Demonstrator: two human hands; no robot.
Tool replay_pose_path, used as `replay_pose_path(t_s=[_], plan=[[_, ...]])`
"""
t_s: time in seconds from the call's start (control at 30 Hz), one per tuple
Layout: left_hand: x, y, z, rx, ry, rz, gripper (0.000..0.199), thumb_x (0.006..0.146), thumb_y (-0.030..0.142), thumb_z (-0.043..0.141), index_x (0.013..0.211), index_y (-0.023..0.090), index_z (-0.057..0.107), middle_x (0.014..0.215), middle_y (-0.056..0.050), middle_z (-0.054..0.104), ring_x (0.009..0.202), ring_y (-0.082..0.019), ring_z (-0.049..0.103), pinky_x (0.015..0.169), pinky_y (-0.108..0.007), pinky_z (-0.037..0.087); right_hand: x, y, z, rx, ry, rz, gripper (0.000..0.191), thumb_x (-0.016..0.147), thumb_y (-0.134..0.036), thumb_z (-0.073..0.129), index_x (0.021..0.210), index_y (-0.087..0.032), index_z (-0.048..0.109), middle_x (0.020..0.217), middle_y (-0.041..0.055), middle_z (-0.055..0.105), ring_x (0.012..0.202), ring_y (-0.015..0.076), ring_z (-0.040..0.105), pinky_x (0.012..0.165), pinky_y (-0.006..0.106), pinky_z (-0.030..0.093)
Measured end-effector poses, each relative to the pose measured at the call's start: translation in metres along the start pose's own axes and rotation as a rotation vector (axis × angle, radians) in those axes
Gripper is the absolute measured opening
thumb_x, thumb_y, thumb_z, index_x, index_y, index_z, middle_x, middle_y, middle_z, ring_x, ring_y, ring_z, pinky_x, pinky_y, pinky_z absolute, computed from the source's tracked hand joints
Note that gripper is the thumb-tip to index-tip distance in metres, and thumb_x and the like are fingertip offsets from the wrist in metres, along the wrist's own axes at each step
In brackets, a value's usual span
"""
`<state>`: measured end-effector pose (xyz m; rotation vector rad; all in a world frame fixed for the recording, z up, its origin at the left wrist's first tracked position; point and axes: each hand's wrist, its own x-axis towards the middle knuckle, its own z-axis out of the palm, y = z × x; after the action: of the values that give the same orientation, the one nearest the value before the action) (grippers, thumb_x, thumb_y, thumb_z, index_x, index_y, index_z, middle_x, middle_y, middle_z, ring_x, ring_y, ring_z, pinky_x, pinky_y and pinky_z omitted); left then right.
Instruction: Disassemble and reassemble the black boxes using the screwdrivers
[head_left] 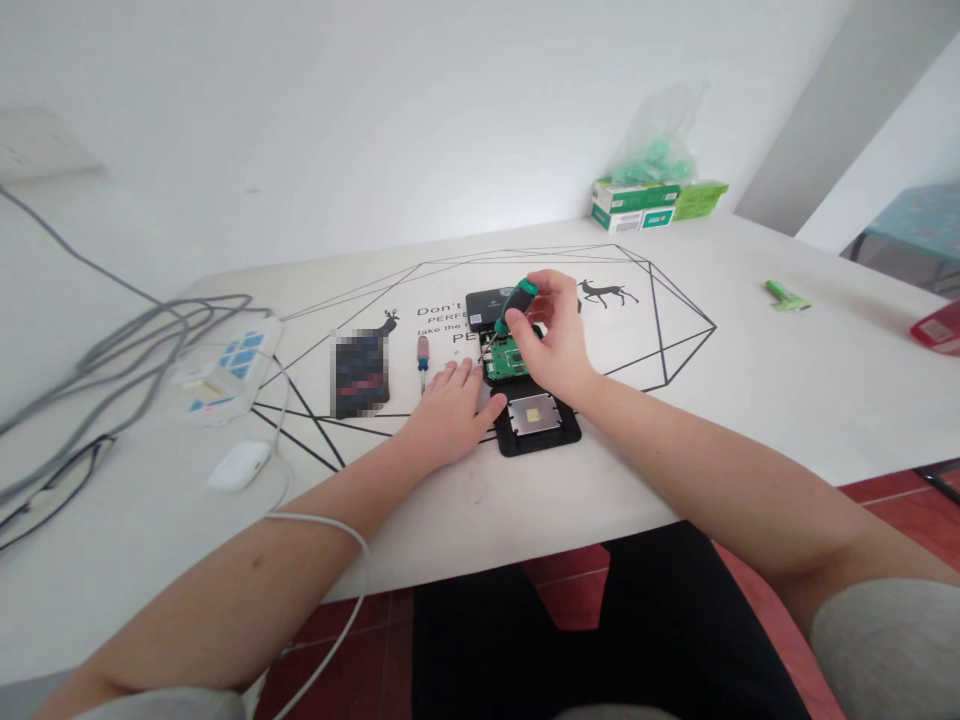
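My right hand (553, 335) is closed round a green and black screwdriver (516, 303), which slants down to the left edge of a green circuit board (508, 358) in a black housing. Flat on the table, my left hand (454, 412) has its fingers spread, the thumb reaching the corner of a black cover with a metal plate (534, 414). That cover lies in front of the board. Behind the board is a black box (486, 308), partly hidden by the screwdriver and my right hand. A second screwdriver (423, 355) with a red and blue handle lies left of my left hand.
On the left are a pixelated dark object (360, 374), a power strip (229, 372), a white case (240, 466), glasses (56, 490) and grey cables. Green boxes (637, 197) with a plastic bag stand at the wall. A green item (786, 296) and red object (937, 328) lie right.
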<state>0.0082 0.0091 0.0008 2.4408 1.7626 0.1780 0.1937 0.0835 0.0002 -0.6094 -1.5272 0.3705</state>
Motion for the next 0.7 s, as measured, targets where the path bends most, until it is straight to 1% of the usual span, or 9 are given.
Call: replay_pose_path(t_s=[0.07, 0.13, 0.2, 0.27, 0.37, 0.5, 0.7], plan=[[0.0019, -0.0007, -0.0001, -0.051, 0.063, -0.018, 0.063, 0.108, 0.052, 0.038, 0.144, 0.006, 0.059, 0.159, -0.025, 0.054, 0.152, -0.041, 0.046, 0.128, -0.054, 0.035, 0.0005, 0.0039, -0.0019, 0.022, 0.014, 0.021, 0.049, 0.102, -0.057, 0.06, 0.14, -0.031, 0.043, 0.122, 0.0095, 0.061, 0.092, 0.0201, 0.066, 0.084, 0.043, 0.064], [0.0041, -0.0017, -0.0004, -0.118, 0.141, -0.047, 0.051, 0.106, 0.047, 0.044, 0.131, 0.009, 0.066, 0.142, -0.022, 0.068, 0.138, -0.037, 0.059, 0.121, -0.05, 0.043, 0.0007, 0.0064, -0.0028, 0.042, 0.024, 0.033, 0.051, 0.102, -0.058, 0.059, 0.142, -0.034, 0.041, 0.121, 0.0091, 0.06, 0.093, 0.0209, 0.066, 0.086, 0.045, 0.065], [0.006, -0.0029, -0.0006, -0.18, 0.213, -0.047, 0.04, 0.102, 0.043, 0.053, 0.121, 0.013, 0.069, 0.127, -0.018, 0.073, 0.126, -0.034, 0.066, 0.114, -0.047, 0.05, 0.0008, 0.0071, -0.0027, 0.065, 0.031, 0.038, 0.05, 0.102, -0.058, 0.059, 0.143, -0.035, 0.041, 0.12, 0.0086, 0.06, 0.091, 0.0207, 0.066, 0.084, 0.045, 0.066], [0.007, -0.0039, -0.0007, -0.225, 0.262, -0.009, 0.029, 0.098, 0.04, 0.059, 0.111, 0.016, 0.07, 0.117, -0.014, 0.075, 0.118, -0.032, 0.068, 0.108, -0.045, 0.053, 0.0008, 0.0066, -0.0018, 0.095, 0.036, 0.04, 0.049, 0.102, -0.058, 0.06, 0.141, -0.036, 0.041, 0.117, 0.0076, 0.059, 0.086, 0.019, 0.065, 0.078, 0.042, 0.066], [0.0073, -0.0053, -0.0011, -0.264, 0.297, 0.038, 0.018, 0.098, 0.035, 0.059, 0.097, 0.02, 0.069, 0.105, -0.01, 0.076, 0.108, -0.03, 0.069, 0.101, -0.044, 0.055, 0.0009, 0.0053, -0.0003, 0.129, 0.035, 0.035, 0.047, 0.101, -0.056, 0.062, 0.138, -0.036, 0.042, 0.114, 0.0063, 0.058, 0.081, 0.017, 0.062, 0.07, 0.037, 0.065], [0.0074, -0.0073, -0.0025, -0.27, 0.33, 0.06, 0.017, 0.099, 0.03, 0.057, 0.089, 0.021, 0.068, 0.1, -0.009, 0.075, 0.103, -0.028, 0.068, 0.098, -0.044, 0.054, 0.0014, 0.0049, 0.0001, 0.139, 0.04, 0.02, 0.046, 0.102, -0.055, 0.062, 0.137, -0.036, 0.041, 0.113, 0.006, 0.057, 0.082, 0.0166, 0.061, 0.07, 0.036, 0.065], [0.0081, -0.0097, -0.0033, -0.234, 0.333, 0.081, 0.019, 0.1, 0.03, 0.059, 0.086, 0.02, 0.068, 0.097, -0.009, 0.074, 0.101, -0.029, 0.066, 0.095, -0.043, 0.053, 0.0026, 0.0035, -0.0004, 0.149, 0.064, 0.006, 0.045, 0.101, -0.052, 0.063, 0.137, -0.036, 0.042, 0.112, 0.0053, 0.057, 0.078, 0.0155, 0.06, 0.068, 0.036, 0.064]])
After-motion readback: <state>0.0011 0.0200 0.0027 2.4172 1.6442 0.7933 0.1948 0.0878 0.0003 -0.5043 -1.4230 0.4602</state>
